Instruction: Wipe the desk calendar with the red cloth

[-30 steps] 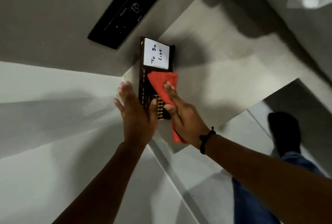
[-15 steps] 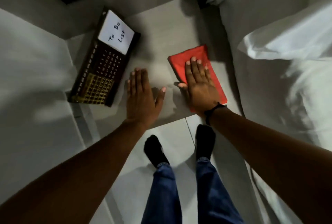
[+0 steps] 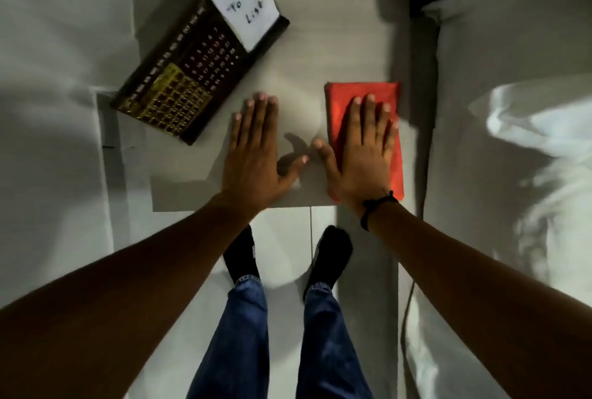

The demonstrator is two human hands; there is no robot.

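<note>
Resting flat on the worktop (image 3: 336,30), both hands lie spread, gripping nothing: the right hand (image 3: 362,155) presses the cloth (image 3: 362,91), the left hand (image 3: 253,155) lies bare. The calendar (image 3: 192,78) sits apart, far-left; dragging the cloth could snag its loose note (image 3: 246,7).

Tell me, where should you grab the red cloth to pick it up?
Probably by its far short edge, coming from above. The red cloth lies folded flat on the table, with the right hand spread on its near part, so the far strip past the fingers is the bare part to pinch.
</note>
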